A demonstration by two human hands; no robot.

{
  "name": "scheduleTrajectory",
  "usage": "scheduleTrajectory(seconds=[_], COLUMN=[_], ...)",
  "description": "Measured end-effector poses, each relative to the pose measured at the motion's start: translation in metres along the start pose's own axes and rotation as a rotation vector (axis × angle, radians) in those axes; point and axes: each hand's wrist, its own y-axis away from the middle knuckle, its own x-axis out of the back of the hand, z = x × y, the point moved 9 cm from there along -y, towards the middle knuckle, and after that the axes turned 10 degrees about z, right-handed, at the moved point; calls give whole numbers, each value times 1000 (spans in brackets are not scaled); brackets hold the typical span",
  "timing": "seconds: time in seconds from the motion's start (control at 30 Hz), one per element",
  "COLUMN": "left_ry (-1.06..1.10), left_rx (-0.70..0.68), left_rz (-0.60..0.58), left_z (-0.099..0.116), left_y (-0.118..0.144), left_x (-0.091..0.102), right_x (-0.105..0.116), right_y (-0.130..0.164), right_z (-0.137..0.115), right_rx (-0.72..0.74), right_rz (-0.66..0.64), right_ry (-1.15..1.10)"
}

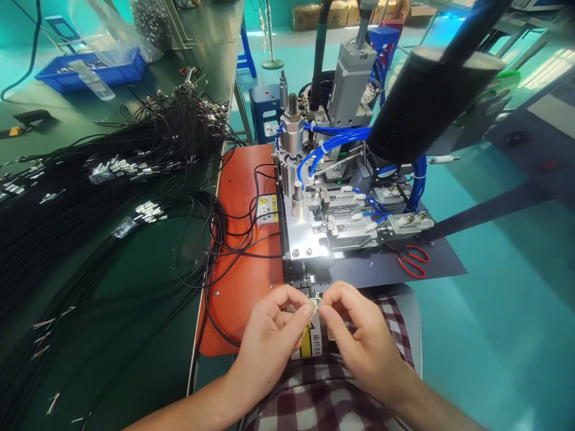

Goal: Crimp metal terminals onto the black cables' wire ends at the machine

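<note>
Nearest, over a checked-cloth lap [309,395]: left hand [269,338] and right hand [359,335] brought together, grip of each pinched shut, thumb and forefinger tips meeting on one small shiny metal part [315,304], too small to tell more. Just behind the knuckles, a yellow warning label [308,342] on the front edge of a metal press machine [314,221], partly hidden by the left fingers. Left of the machine, an orange mat [242,281] crossed by loose black wires [224,239] that spill from a large heap over the green bench [135,335]; metal terminals [144,211] glinting among them, a few stripped coloured ends near the bench's front. Right of the machine, on a dark plate [444,257], red-handled scissors [415,260]. Above the machine base, blue air hoses [336,140] looped round a silver cylinder [291,134], and a big black tube [431,102] leaning in from the upper right, hiding part of the fixture. Farthest back on the bench, a blue tray [92,72] under clear plastic bags; beyond, blue stools [247,48] on a teal floor.
</note>
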Motion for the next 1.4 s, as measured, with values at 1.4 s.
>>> scheduleTrajectory(seconds=[1.4], left_ry=[-1261], left_rx=[-1143], left_rz=[7], left_z=[47], left_y=[-2], left_x=[-13], right_x=[0], right_y=[-41], right_z=[53], right_rx=[-234], right_rz=[-34], right_ry=[-116])
